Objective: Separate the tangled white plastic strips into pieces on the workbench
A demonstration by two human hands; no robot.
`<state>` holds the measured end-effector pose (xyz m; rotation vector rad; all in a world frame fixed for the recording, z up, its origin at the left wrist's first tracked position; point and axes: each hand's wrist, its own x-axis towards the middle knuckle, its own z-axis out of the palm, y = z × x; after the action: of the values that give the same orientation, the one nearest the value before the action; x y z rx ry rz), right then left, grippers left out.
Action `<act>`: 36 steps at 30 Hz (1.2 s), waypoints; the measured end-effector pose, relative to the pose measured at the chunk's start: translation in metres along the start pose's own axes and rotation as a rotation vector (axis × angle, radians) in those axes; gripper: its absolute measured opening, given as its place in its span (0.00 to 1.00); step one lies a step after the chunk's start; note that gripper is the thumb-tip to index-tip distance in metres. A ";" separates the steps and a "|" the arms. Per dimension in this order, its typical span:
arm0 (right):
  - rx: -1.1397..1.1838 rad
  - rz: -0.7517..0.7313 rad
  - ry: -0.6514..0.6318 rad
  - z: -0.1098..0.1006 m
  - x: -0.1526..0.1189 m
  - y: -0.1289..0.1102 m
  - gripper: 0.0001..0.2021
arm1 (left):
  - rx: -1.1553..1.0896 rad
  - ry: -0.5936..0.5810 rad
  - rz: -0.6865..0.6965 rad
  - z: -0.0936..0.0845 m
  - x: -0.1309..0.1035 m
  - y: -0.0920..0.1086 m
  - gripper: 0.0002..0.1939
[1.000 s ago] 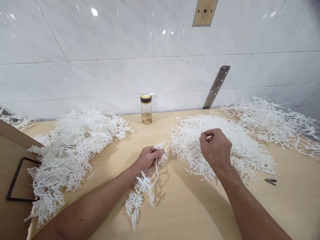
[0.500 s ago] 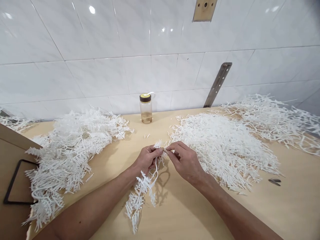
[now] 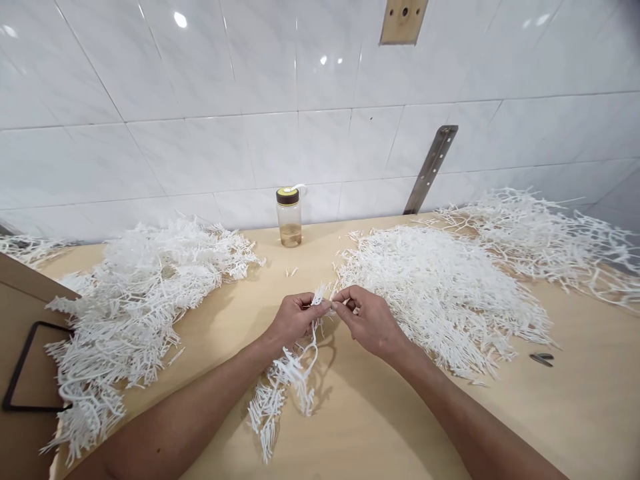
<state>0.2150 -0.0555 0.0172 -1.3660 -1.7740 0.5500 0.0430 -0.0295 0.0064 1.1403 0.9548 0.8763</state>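
Note:
My left hand (image 3: 299, 315) is closed around a white branching plastic stem (image 3: 286, 381), whose tufted end trails down toward me over the table. More white tips poke up above the left thumb. Close beside it, my right hand (image 3: 367, 319) pinches with thumb and forefinger at the same stem; the fingertips of both hands nearly meet. What exactly lies in the right pinch is too small to make out. To the right of my right hand spreads a heap of short white pieces (image 3: 440, 293).
Another white tufted pile (image 3: 145, 300) lies at left, beside a brown box (image 3: 25, 353) with a black handle. A bottle (image 3: 289, 219) stands near the tiled wall. Longer white branches (image 3: 545, 233) sit far right; small snippers (image 3: 542, 360) lie on the table (image 3: 380, 427).
My right hand has shifted slightly left, its fingertips now nearly touching my left thumb. The white tips above the left hand have tilted a little. The whole view has moved slightly.

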 end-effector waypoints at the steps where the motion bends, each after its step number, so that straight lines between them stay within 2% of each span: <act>1: 0.013 0.037 -0.018 -0.001 0.000 0.000 0.05 | 0.025 0.003 0.011 0.000 0.000 -0.001 0.24; 5: 0.025 0.053 -0.033 0.000 0.000 0.001 0.07 | 0.045 0.009 0.019 0.000 0.001 -0.005 0.24; 11: -0.188 -0.175 0.025 0.009 -0.002 0.006 0.05 | 0.069 0.001 0.019 -0.002 0.001 -0.003 0.24; 14: -0.304 -0.207 0.037 0.015 -0.003 0.007 0.05 | 0.093 -0.036 0.007 -0.002 0.000 -0.001 0.22; 17: -0.341 -0.154 0.053 0.020 -0.004 0.007 0.04 | 0.054 -0.054 -0.016 -0.001 0.000 -0.001 0.22; 21: -0.317 -0.001 0.077 0.024 -0.004 0.002 0.03 | 0.035 -0.040 0.002 0.000 0.001 -0.001 0.22; 25: -0.309 0.095 0.020 0.024 -0.002 -0.001 0.04 | 0.102 -0.022 0.025 0.000 -0.002 -0.001 0.22; 28: -0.450 0.073 0.029 0.016 0.002 0.003 0.05 | 0.146 -0.014 0.086 0.001 -0.007 0.000 0.24; 30: -0.511 0.104 0.085 0.006 0.006 0.007 0.05 | 0.137 -0.031 0.103 0.001 -0.008 -0.001 0.25; 36: -0.264 0.181 0.339 -0.031 0.011 0.012 0.06 | -0.020 -0.006 -0.042 -0.001 -0.003 -0.002 0.24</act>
<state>0.2463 -0.0455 0.0300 -1.7016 -1.4918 0.1640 0.0409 -0.0321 0.0044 1.1014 0.9596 0.8469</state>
